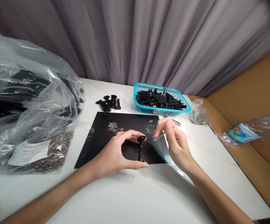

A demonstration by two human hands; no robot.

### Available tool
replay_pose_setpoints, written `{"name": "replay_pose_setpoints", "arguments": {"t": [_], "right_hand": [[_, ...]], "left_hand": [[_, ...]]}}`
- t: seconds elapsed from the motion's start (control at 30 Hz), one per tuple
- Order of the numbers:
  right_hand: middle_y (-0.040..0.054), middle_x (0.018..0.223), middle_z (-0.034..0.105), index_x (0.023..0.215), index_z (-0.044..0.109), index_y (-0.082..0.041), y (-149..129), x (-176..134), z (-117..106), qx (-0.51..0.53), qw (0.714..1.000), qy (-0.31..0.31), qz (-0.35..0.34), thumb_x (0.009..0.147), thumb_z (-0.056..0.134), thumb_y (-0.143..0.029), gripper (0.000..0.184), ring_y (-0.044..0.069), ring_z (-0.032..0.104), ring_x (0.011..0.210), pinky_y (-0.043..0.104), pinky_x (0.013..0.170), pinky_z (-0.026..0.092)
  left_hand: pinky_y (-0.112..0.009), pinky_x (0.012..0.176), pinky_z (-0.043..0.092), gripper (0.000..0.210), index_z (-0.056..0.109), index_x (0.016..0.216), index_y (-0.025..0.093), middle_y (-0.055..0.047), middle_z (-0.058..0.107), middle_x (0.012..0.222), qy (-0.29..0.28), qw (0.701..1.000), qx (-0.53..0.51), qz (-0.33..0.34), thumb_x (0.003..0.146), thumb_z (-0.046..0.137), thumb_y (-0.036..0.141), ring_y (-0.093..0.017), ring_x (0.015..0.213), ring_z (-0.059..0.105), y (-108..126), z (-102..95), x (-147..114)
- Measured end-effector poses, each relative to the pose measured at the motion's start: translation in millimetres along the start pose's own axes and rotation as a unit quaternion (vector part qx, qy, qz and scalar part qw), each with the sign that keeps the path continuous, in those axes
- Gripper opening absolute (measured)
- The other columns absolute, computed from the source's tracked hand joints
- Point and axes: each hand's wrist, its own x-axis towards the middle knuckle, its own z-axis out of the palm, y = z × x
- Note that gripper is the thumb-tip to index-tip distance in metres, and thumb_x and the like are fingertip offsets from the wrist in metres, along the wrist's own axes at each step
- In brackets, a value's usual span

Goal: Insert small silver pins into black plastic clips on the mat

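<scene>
My left hand (116, 152) grips a narrow black plastic part (140, 149) upright by its two ends, between thumb and fingers, over the front edge of a black mat (95, 149). To its right, my right hand (173, 133) is closed in a pinch around a thin, pale pointed tool (158, 137). The tool is blurred, so its exact kind does not show; its tip points left, apart from the black part. On the mat lie a pile of small metal pieces (113, 127) and a few loose metal pieces (149, 128).
Behind the mat stand a blue basket (138, 107) of black parts and a small group of black parts (111, 101). Plastic bags (55, 77) with black parts and metal pieces (58, 149) fill the left. At right are a small bag (198, 115), bottle (244, 133) and cardboard (251, 84).
</scene>
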Motion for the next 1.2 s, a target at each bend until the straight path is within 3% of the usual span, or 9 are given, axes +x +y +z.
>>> {"name": "replay_pose_setpoints", "arguments": {"t": [0.1,0.27,0.37,0.53,0.6,0.77,0.9,1.07,1.2], "right_hand": [[0.0018,0.082,0.058,0.079,0.059,-0.022,0.3,0.4,1.6,0.072,0.993,0.094,0.020,0.110,0.033,-0.044,0.046,0.016,0.059,0.077,0.031,0.075,0.048],[0.0011,0.075,0.066,0.086,0.067,-0.020,-5.5,-11.6,18.0,-0.080,0.980,-0.122,0.138,0.104,0.050,-0.049,0.038,0.017,0.061,0.073,0.029,0.071,0.045],[0.0030,0.087,0.074,0.100,0.071,-0.023,-7.2,-22.1,37.8,-0.157,0.969,-0.151,0.117,0.095,0.066,-0.047,0.026,0.021,0.066,0.080,0.031,0.072,0.047],[0.0063,0.092,0.077,0.104,0.073,-0.021,5.1,-7.2,41.2,-0.209,0.973,-0.075,0.064,0.098,0.053,-0.030,0.022,0.024,0.070,0.082,0.033,0.071,0.050],[0.0090,0.098,0.077,0.105,0.073,-0.019,12.5,16.1,23.6,-0.274,0.962,-0.004,0.006,0.099,0.052,-0.030,0.025,0.025,0.070,0.087,0.035,0.076,0.052],[0.0158,0.106,0.071,0.116,0.072,-0.015,27.0,81.8,-27.4,-0.524,0.845,0.106,-0.024,0.101,0.045,-0.030,0.034,0.030,0.066,0.097,0.036,0.072,0.048],[0.0184,0.126,0.057,0.133,0.060,-0.016,28.4,82.1,-26.0,-0.536,0.825,0.177,-0.028,0.104,0.043,-0.039,0.041,0.025,0.064,0.087,0.029,0.055,0.040],[0.0089,0.108,0.063,0.106,0.067,-0.020,31.1,41.1,13.2,-0.437,0.893,-0.028,-0.102,0.107,0.042,-0.032,0.028,0.017,0.064,0.080,0.028,0.064,0.045],[0.0104,0.111,0.066,0.120,0.064,-0.019,35.1,41.3,50.6,-0.419,0.880,-0.199,-0.105,0.106,0.042,-0.020,0.026,0.023,0.068,0.097,0.029,0.071,0.050]], "left_hand": [[-0.042,0.107,0.047,0.065,0.065,0.120,0.028,-0.001,0.069,0.123,-0.005,1.000,0.016,-0.005,0.064,0.091,0.044,-0.025,0.117,0.062,-0.1,-1.6,1.6],[-0.046,0.107,0.045,0.065,0.060,0.123,0.029,-0.002,0.065,0.124,0.067,0.992,0.103,0.017,0.065,0.088,0.037,-0.028,0.119,0.057,-6.5,-1.7,1.5],[-0.046,0.104,0.046,0.059,0.057,0.123,0.028,-0.004,0.064,0.120,0.110,0.980,0.159,0.039,0.069,0.081,0.026,-0.030,0.118,0.055,-14.2,0.3,1.4],[-0.049,0.107,0.043,0.078,0.048,0.136,0.028,-0.008,0.059,0.133,0.119,0.964,0.220,0.089,0.072,0.085,0.051,-0.032,0.124,0.053,-23.9,-15.2,7.8],[-0.051,0.110,0.039,0.062,0.051,0.134,0.027,-0.009,0.058,0.135,0.165,0.942,0.274,0.098,0.084,0.074,0.055,-0.033,0.127,0.052,-30.5,-31.3,12.9],[-0.055,0.104,0.042,0.037,0.060,0.133,0.020,-0.018,0.056,0.131,0.269,0.852,0.447,0.040,0.102,0.049,0.037,-0.038,0.123,0.052,-63.4,-70.6,25.0],[-0.056,0.102,0.044,0.036,0.064,0.131,0.021,-0.017,0.058,0.130,0.267,0.834,0.482,0.031,0.103,0.044,0.033,-0.038,0.118,0.056,-80.5,-81.1,28.6],[-0.048,0.105,0.048,0.027,0.067,0.117,0.020,-0.012,0.062,0.118,0.268,0.872,0.407,0.054,0.100,0.047,0.027,-0.030,0.107,0.063,-78.6,-81.1,30.6],[-0.046,0.102,0.051,0.019,0.065,0.104,0.019,-0.011,0.062,0.111,0.277,0.879,0.384,0.059,0.098,0.048,0.023,-0.028,0.102,0.065,-73.6,-81.8,30.1]]}}
